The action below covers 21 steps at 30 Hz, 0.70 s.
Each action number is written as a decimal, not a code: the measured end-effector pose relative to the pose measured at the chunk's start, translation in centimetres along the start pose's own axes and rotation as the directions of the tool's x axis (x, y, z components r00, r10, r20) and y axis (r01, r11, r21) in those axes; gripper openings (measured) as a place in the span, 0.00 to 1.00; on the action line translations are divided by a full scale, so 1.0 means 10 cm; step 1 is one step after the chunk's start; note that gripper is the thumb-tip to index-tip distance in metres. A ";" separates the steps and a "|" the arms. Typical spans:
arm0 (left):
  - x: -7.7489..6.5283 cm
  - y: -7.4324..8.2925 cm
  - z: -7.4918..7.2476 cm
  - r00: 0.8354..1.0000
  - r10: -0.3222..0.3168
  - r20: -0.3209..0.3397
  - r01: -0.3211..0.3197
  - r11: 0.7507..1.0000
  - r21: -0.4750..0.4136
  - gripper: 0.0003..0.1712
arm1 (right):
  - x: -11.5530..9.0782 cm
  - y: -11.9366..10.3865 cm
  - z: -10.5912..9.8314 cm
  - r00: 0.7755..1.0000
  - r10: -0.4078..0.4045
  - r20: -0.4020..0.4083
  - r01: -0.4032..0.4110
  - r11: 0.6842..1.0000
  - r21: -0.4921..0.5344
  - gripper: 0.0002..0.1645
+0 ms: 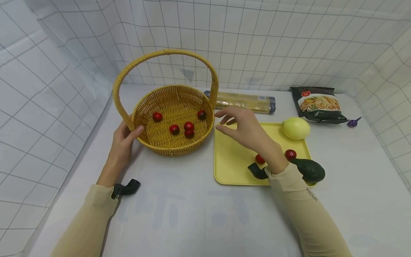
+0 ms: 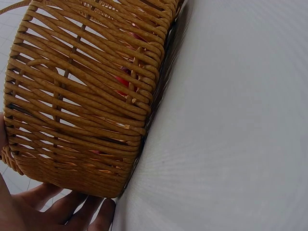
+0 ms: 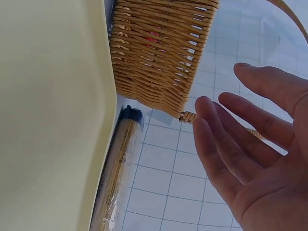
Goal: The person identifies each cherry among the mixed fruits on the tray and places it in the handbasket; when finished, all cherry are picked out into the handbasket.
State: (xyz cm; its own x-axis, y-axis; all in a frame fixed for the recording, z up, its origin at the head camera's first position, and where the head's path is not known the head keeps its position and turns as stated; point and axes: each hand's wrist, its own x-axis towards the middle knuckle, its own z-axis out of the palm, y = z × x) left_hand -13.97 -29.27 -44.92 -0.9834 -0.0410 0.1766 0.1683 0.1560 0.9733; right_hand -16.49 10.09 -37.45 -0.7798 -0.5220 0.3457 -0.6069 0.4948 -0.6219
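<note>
A yellow-brown wicker basket with a tall arched handle stands at the back left, with several dark red cherry-like fruits inside. My left hand holds its left side, thumb over the rim beside the handle's foot. In the left wrist view, the fingers lie against the basket's outer wall. On the other side, my right hand is raised over the tray's left part, its loosely bent fingertips close to the right rim. The right wrist view shows nothing between its thumb and fingers.
A yellow tray on the right bears a yellow-green melon-like fruit, a dark green avocado-like item and red fruits. Behind lie a long wrapped packet, a black noodle bag and a small purple item.
</note>
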 end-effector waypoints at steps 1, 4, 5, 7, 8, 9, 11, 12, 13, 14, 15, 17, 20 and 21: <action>0.00 0.00 0.00 1.000 0.000 0.000 0.000 1.000 0.000 0.31 | 0.00 0.00 -0.01 1.000 0.007 0.010 -0.007 1.000 -0.006 0.19; 0.00 -0.01 0.00 1.000 0.004 -0.003 -0.004 1.000 0.003 0.31 | -0.02 0.01 -0.03 0.999 0.030 0.041 -0.029 0.999 -0.023 0.19; 0.00 -0.01 0.00 1.000 0.006 -0.003 -0.006 1.000 -0.006 0.31 | -0.03 0.02 -0.03 0.998 0.039 0.049 -0.038 0.999 -0.025 0.19; 0.01 -0.01 0.02 1.000 0.008 0.000 -0.008 1.000 -0.018 0.31 | -0.07 0.04 -0.06 0.996 0.062 0.063 -0.061 0.998 -0.021 0.19; 0.02 -0.01 0.03 1.000 0.009 0.003 -0.009 1.000 -0.019 0.31 | -0.10 0.07 -0.07 0.995 0.076 0.067 -0.075 0.997 -0.018 0.19; 0.02 -0.01 0.04 1.000 0.009 0.007 -0.009 1.000 -0.024 0.31 | -0.13 0.09 -0.10 0.994 0.089 0.069 -0.088 0.996 -0.012 0.19; 0.04 -0.02 0.05 1.000 0.007 0.017 -0.007 1.000 -0.015 0.31 | -0.19 0.14 -0.16 0.992 0.110 0.069 -0.110 0.994 -0.007 0.17; 0.04 -0.01 0.06 1.000 0.004 0.017 -0.004 1.000 0.002 0.31 | -0.23 0.17 -0.19 0.990 0.122 0.069 -0.122 0.992 -0.005 0.17; 0.04 -0.01 0.06 1.000 0.002 0.017 -0.002 1.000 0.015 0.31 | -0.27 0.20 -0.22 0.989 0.134 0.070 -0.134 0.991 -0.006 0.17; 0.04 -0.01 0.05 1.000 -0.003 0.015 0.002 1.000 0.025 0.31 | -0.31 0.23 -0.25 0.987 0.147 0.071 -0.147 0.989 -0.007 0.17; 0.04 -0.01 0.04 1.000 -0.005 0.013 0.005 1.000 0.029 0.30 | -0.35 0.26 -0.28 0.984 0.161 0.072 -0.160 0.987 -0.011 0.16; 0.02 0.00 0.02 1.000 -0.007 0.009 0.007 1.000 0.022 0.30 | -0.43 0.33 -0.34 0.978 0.195 0.078 -0.194 0.981 -0.018 0.16; 0.00 -0.01 0.00 1.000 0.001 0.007 -0.001 1.000 -0.020 0.30 | -0.56 0.42 -0.42 0.968 0.237 0.087 -0.236 0.971 -0.024 0.17; -0.01 -0.02 0.00 1.000 0.005 0.007 -0.005 0.999 -0.039 0.30 | -0.60 0.45 -0.44 0.964 0.252 0.088 -0.251 0.968 -0.024 0.17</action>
State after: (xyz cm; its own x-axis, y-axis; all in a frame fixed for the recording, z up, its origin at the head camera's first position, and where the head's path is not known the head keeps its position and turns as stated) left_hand -13.93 -29.34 -45.10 -0.9830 -0.0331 0.1808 0.1758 0.1180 0.9773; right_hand -15.21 18.51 -39.17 -0.8909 -0.4394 0.1149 -0.3955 0.6262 -0.6719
